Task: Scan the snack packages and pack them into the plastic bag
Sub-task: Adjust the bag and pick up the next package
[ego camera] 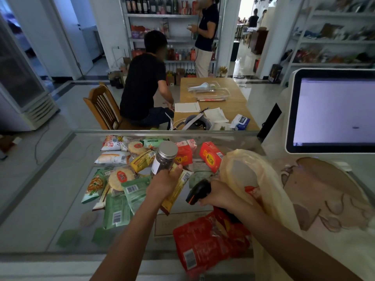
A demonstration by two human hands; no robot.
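Above the tabletop (50, 199), your left grip (164, 184) curled round a jar (164, 159), its label unreadable. Your right grip (217, 194) clasped the scanner (197, 189) beside the plastic bag (253, 175).

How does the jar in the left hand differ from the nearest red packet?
The jar is rigid and clear with a metal lid; the red packet is soft and opaque. The jar is held by the left hand; the red packet lies on the counter. Both are outside the bag.
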